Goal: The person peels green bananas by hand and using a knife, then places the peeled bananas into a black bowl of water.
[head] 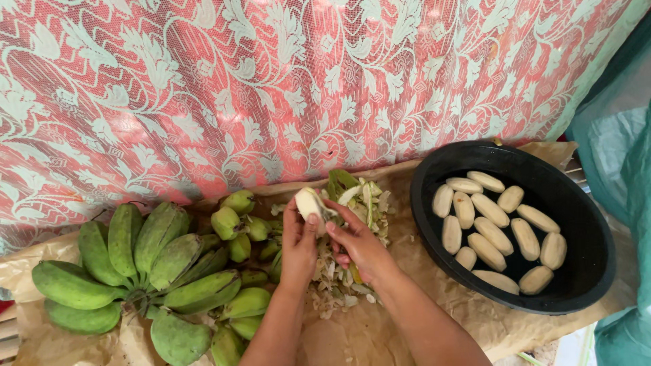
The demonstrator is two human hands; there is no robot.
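Both hands grip one half-peeled banana (310,203), left hand (298,247) round its lower end, right hand (357,242) pinching its side; it stands nearly upright, tip away from the person. It hangs over the peel heap (352,203), green bananas (156,271) left of it, black basin (583,224) of peeled ones right.

Quick count: thirteen peeled bananas (493,235) sitting in one black basin (590,271), plus one more half-peeled banana (308,203) held up. One big heap of peels (352,203). Green unpeeled bananas (156,271): roughly twenty, they overlap too much for an exact number.
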